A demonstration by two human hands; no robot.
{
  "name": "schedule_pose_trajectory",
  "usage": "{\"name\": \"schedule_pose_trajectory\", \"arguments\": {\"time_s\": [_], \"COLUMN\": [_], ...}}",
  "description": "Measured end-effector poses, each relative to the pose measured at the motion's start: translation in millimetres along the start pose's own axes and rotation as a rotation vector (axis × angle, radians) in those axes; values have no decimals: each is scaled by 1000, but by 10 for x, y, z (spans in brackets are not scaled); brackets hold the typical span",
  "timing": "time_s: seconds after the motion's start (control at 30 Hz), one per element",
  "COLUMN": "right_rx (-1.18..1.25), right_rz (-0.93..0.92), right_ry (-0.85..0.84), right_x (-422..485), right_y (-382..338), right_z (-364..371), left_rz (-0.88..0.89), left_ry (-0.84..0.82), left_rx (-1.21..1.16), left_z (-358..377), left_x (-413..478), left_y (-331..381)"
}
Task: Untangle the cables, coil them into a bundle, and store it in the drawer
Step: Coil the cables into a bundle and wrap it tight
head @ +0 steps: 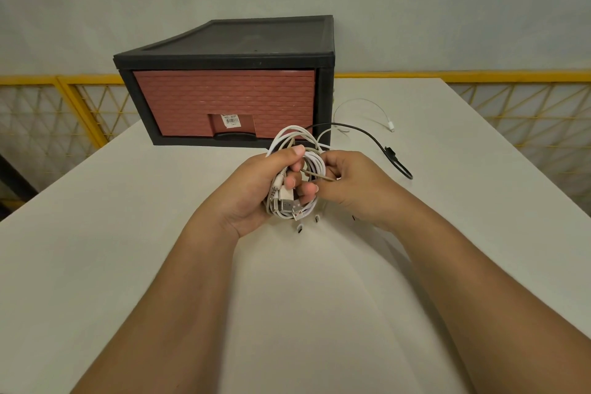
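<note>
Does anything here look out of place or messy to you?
Two strays: a black cable trails loose from the white bundle gripped by the left hand and right hand, and a thin white cable lies alone on the table right of the shut drawer. Nothing looks damaged.

A white table (128, 233) carries a black drawer unit (224, 41), with a thin white cable (390, 124) and a black cable (371, 136) lying beside it.

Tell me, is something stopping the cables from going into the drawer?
Yes. The drawer is shut, so its red front blocks the way. The left hand and right hand both hold the cable bundle; nothing else lies between.
</note>
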State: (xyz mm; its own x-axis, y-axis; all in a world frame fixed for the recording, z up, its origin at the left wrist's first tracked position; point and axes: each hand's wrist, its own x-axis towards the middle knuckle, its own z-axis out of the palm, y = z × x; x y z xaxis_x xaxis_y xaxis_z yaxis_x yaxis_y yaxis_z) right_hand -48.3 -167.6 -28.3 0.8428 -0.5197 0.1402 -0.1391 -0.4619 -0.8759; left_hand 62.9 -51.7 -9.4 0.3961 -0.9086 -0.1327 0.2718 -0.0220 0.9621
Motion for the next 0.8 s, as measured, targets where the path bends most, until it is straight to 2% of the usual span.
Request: {"name": "schedule_pose_trajectory", "arguments": {"time_s": [0.43, 0.67, 0.8], "right_rx": [-41, 10, 35], "right_rz": [-15, -9, -30], "right_ry": [45, 30, 123], "right_x": [27, -33, -66], "right_y": [19, -6, -62], "right_z": [14, -57, -152], "left_rz": [99, 33, 0], "left_ry": [51, 39, 59], "left_rx": [94, -82, -125], "left_z": [29, 2, -42], "left_x": [-16, -12, -5], "left_y": [-7, 7, -3]}}
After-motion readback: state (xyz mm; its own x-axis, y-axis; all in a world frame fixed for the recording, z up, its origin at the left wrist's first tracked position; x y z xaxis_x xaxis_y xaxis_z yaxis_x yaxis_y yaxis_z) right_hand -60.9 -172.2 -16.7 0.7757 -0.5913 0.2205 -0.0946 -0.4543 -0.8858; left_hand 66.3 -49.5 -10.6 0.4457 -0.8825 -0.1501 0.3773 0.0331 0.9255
